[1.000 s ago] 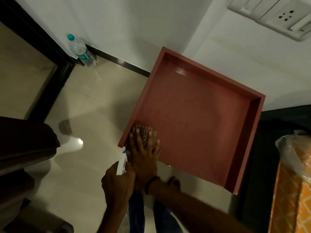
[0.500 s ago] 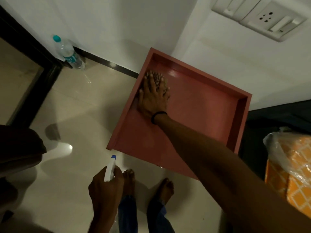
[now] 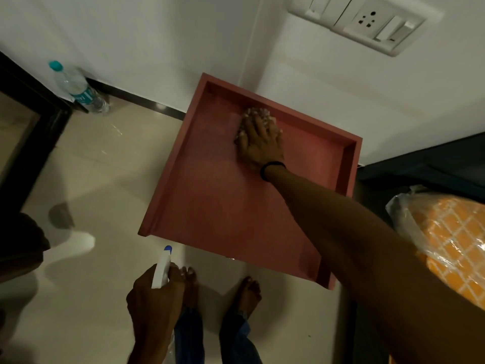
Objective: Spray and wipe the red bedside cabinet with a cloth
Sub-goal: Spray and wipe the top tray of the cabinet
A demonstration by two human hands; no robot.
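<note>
- Evidently caught mid-wipe: laid the right hand (image 3: 259, 145) flat on the cloth (image 3: 256, 112), fingers straight and spread, so as to bear down over a wide patch of the red bedside cabinet (image 3: 223, 206).
- Worked the cloth on the recessed top, close to the cabinet's back rim, probably to clear the strip along the wall side. Saw only a pale, knobbly edge past the fingertips, so could not tell its full extent.
- Gripped the spray bottle (image 3: 161, 269) in the left hand (image 3: 154, 298), fingers curled round its neck, low and just in front of the cabinet's near edge, nozzle tip towards the cabinet. Judged it parked there, ready for a squirt without a put-down.
- Stood close before the cabinet's front edge on bare feet (image 3: 246, 290), presumably for reach to the back.
- Counted: one cabinet, one cloth, one spray bottle, two hands, two feet.
- Counted besides:
  - one water bottle (image 3: 78, 88) on the floor, well left of the cabinet against the wall
  - one switch plate (image 3: 367, 22) on the wall above the cabinet
  - one orange bundle in plastic (image 3: 446, 245) to the cabinet's right
</note>
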